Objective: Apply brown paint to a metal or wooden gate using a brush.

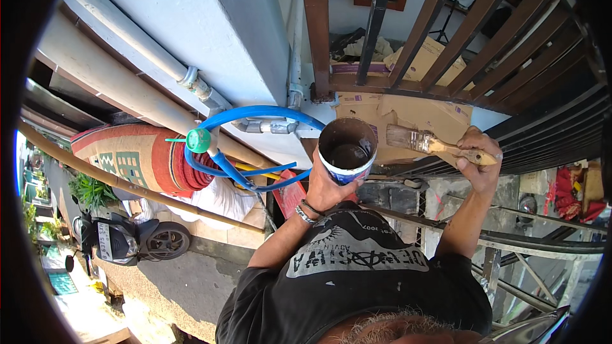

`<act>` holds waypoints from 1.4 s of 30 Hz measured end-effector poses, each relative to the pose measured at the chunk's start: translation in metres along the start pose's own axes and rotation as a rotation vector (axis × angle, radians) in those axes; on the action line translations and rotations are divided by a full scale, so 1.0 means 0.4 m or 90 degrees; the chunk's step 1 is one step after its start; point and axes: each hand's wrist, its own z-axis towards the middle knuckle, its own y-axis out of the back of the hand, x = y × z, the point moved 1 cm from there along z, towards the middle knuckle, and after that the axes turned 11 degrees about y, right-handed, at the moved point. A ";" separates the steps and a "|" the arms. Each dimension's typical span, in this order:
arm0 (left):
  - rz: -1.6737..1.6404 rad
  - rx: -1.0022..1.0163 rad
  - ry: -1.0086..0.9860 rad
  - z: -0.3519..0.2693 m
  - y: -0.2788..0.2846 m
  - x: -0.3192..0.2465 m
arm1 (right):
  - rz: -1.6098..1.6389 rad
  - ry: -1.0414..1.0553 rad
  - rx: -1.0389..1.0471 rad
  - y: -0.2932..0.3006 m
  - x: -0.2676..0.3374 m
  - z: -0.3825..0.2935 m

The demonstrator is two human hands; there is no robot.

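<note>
My left hand (327, 188) is wrapped around a paint can (346, 172), whose open top shows dark brown paint inside. At the right, my right hand (478, 157) grips the wooden handle of a flat paintbrush (416, 142). The bristles point left towards the can without touching it, and they look pale brown with darker paint near the ferrule. Beyond the brush stands a brown slatted metal fence (406, 85). Flattened cardboard (420, 112) lies at the fence's foot and behind it.
A blue hose (253, 111) loops by a green-handled tap (198, 140) and wall pipes (191, 81) at the left. A rolled rug (143, 157), a bamboo pole (143, 190) and a parked motorcycle (129, 239) are further left. Metal rails (540, 241) run at the lower right.
</note>
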 end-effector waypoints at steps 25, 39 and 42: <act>0.045 0.014 -0.008 -0.053 0.055 0.021 | -0.362 0.284 0.227 -0.324 -0.281 -0.038; 0.071 0.059 0.001 -0.057 0.050 0.050 | -0.389 0.243 0.151 -0.233 -0.264 -0.053; 0.072 0.066 0.001 -0.058 0.047 0.060 | -0.394 0.220 0.137 -0.227 -0.231 -0.064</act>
